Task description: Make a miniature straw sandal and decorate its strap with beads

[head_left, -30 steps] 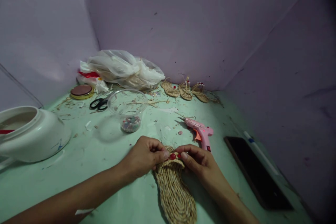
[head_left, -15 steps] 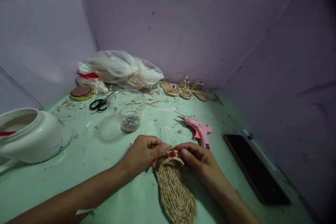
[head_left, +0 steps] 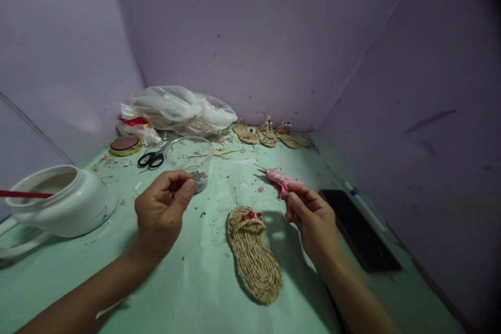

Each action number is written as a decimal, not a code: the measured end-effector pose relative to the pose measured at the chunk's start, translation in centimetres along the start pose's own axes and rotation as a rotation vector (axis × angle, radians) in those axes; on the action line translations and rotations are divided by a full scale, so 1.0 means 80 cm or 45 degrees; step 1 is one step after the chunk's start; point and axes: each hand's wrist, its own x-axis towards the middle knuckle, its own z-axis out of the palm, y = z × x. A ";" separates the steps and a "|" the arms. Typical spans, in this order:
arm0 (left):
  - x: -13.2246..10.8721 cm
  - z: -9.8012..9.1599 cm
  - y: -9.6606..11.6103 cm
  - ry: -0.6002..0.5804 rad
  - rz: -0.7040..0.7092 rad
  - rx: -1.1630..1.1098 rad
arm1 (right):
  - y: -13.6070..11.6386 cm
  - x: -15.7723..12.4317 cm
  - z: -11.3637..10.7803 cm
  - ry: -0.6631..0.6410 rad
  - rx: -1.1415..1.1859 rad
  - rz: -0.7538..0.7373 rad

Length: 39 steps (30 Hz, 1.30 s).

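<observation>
A woven straw slipper (head_left: 256, 261) lies on the green tabletop between my hands, touched by neither. Three red beads (head_left: 251, 215) sit on its strap. My left hand (head_left: 164, 211) is closed in a pinch in front of a clear plastic cup (head_left: 189, 151) with small coloured pieces at its bottom. Whatever its fingertips may hold is too small to tell. Fingers curled and thumb pressed in, my right hand (head_left: 309, 214) is just in front of the pink glue gun (head_left: 278, 176), covering its handle. I cannot tell whether it touches the gun or pinches anything.
Black-handled scissors (head_left: 151, 159), a round tin (head_left: 124, 145) and a plastic bag (head_left: 182, 109) lie at the back left. A white pot (head_left: 74, 209) stands left. Small straw slippers (head_left: 267, 138) rest by the wall. A phone (head_left: 358, 229) and a pen (head_left: 366, 206) lie right.
Both hands have let go of the straw slipper, which now lies on the table. My left hand has moved left and up toward the cup; my right hand has moved toward the glue gun.
</observation>
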 end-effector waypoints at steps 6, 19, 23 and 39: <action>0.006 -0.016 -0.003 0.155 0.298 0.124 | 0.001 -0.002 0.003 -0.020 -0.027 0.003; 0.019 -0.034 0.009 0.253 0.580 0.436 | 0.013 0.003 -0.007 0.000 -0.103 -0.007; 0.064 -0.058 -0.001 0.085 0.251 0.575 | 0.016 0.004 -0.011 0.048 -0.154 -0.027; 0.060 -0.015 -0.106 -0.364 -0.252 -0.005 | -0.002 0.011 -0.013 0.305 -0.188 -0.126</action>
